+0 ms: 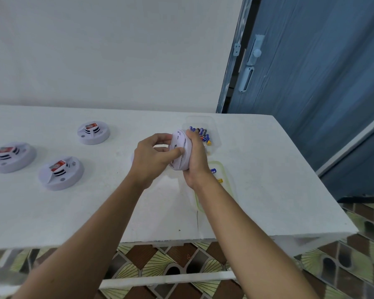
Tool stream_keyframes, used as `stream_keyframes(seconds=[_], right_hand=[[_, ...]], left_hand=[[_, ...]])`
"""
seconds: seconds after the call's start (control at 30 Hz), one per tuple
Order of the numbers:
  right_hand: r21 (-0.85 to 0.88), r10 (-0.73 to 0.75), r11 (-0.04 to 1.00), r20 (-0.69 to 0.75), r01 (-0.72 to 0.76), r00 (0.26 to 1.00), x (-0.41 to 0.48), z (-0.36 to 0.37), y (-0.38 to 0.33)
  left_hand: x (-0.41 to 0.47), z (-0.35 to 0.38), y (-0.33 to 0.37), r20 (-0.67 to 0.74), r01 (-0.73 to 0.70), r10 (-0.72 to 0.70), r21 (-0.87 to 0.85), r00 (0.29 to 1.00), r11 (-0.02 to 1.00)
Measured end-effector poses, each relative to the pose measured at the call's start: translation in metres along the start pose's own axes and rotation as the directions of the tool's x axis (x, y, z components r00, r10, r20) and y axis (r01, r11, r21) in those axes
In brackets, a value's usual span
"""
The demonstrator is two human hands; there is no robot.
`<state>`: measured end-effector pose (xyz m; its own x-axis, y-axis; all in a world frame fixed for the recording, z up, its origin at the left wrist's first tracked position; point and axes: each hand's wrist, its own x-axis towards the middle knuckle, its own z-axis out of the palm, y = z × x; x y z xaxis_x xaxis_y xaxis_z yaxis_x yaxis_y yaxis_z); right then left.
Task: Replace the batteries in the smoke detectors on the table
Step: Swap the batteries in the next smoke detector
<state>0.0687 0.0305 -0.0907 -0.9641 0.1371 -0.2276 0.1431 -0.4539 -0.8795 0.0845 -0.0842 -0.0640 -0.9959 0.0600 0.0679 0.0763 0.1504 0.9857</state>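
- The smoke detector stands on its edge in the air over the middle of the table, between both hands. Its right side is hidden behind the right hand. Only a flat white plastic face with thin slots shows.
- The left hand has its fingers curled on the upper left of the disc, and the thumb presses on the face.
- The right hand wraps the round rim from the right, with its fingers bent over the top edge.
- Just behind the disc stands a clear box whose walls are almost invisible. The batteries in it are blue and dark with gold ends, and the fingers partly cover them, so I cannot count them.
- To the near right lies a tray with a yellowish rim, its left part under the right forearm. Two small battery ends show inside.
- Three more lie flat on the left: the far detector, the left detector and the near detector. They are round, white and blurred, with dark vent slots and a red and grey block on top of each; the labels are not readable.
- The table is white and matt, slightly grainy. At the far right is a blue door.
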Motion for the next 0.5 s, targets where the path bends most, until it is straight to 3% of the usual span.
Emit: stream_keyframes(seconds=[0.17,0.3,0.37,0.5], right_hand=[[-0.077,-0.050,0.996,-0.075,0.044,0.996,-0.003,-0.001,0.001],[-0.083,-0.039,0.996,0.012,0.040,0.999,-0.012,-0.008,-0.008],[-0.049,-0.044,0.998,0.051,0.047,0.998,-0.017,-0.010,-0.012],[0.072,-0.013,0.997,-0.022,0.014,1.000,-0.020,-0.018,-0.013]], left_hand=[[-0.003,0.007,0.003,0.002,0.011,-0.011,-0.058,1.000,0.998],[-0.005,0.010,0.001,0.009,0.018,-0.017,-0.058,1.000,0.998],[-0.005,0.010,-0.002,-0.001,0.051,-0.052,-0.102,0.999,0.993],[-0.006,0.006,-0.007,0.013,0.120,-0.119,-0.129,0.993,0.984]])
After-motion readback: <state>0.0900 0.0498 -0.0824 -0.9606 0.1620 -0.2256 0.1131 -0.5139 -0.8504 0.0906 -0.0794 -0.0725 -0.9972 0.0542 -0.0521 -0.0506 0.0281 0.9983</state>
